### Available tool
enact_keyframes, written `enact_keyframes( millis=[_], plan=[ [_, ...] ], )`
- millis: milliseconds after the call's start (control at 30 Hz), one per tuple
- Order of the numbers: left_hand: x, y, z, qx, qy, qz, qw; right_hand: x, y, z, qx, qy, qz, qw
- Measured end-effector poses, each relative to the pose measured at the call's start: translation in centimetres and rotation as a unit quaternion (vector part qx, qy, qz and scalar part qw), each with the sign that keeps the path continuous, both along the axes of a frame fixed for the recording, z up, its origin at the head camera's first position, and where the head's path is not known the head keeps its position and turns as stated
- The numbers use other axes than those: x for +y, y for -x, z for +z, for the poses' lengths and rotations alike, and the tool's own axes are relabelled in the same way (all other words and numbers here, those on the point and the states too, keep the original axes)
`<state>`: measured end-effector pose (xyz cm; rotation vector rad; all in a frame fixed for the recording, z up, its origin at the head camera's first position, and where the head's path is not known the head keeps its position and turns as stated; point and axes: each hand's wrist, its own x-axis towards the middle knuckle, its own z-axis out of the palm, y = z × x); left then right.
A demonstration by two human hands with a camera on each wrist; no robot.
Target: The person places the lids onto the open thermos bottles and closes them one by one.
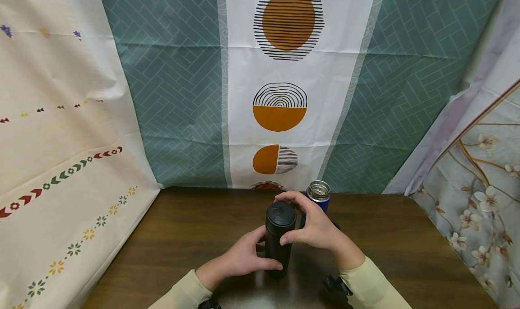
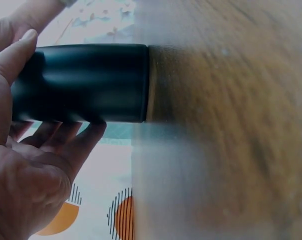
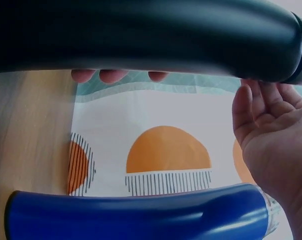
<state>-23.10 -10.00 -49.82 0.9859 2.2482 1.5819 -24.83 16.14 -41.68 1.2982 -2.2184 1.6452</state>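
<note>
A black thermos flask (image 1: 277,250) with a black lid (image 1: 281,214) stands upright on the wooden table. My left hand (image 1: 243,255) grips its body from the left, thumb across the near side and fingers behind. In the left wrist view, the flask's base (image 2: 136,82) is right at the tabletop. My right hand (image 1: 314,225) holds the flask's upper end from the right, its thumb just below the lid and its fingers curved round the far side. Behind this hand stands a blue bottle (image 1: 321,204) with an uncovered metal mouth; in the right wrist view its body (image 3: 136,215) shows beside the flask.
The brown wooden table (image 1: 183,228) meets a green and white patterned cloth (image 1: 183,97) at its back edge. A cream embroidered cloth (image 1: 61,142) hangs at the left, a floral cloth (image 1: 479,178) at the right. A small dark thing (image 1: 336,225) partly shows behind the right wrist.
</note>
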Motion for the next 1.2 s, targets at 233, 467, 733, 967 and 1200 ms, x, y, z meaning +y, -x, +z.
enact_keyframes(
  millis=[233, 467, 733, 967, 1200],
  plan=[
    [0.1, 0.22, -0.05, -0.004, 0.001, 0.003, 1.0, 0.25, 0.84, -0.29, -0.019, 0.036, 0.124, 0.9915],
    [0.19, 0.27, -0.07, -0.004, 0.001, 0.003, 1.0, 0.26, 0.52, -0.07, -0.034, 0.047, 0.12, 0.991],
    [0.21, 0.24, 0.01, -0.002, 0.001, 0.004, 1.0, 0.3, 0.5, -0.07, -0.015, 0.04, 0.069, 0.9967],
    [0.28, 0.18, 0.1, -0.002, -0.001, 0.004, 1.0, 0.4, 0.24, 0.23, -0.02, 0.021, 0.019, 0.9994],
    [0.29, 0.2, 0.09, -0.003, -0.003, 0.003, 1.0, 0.39, 0.35, 0.18, -0.024, 0.022, 0.018, 0.9993]
  ],
)
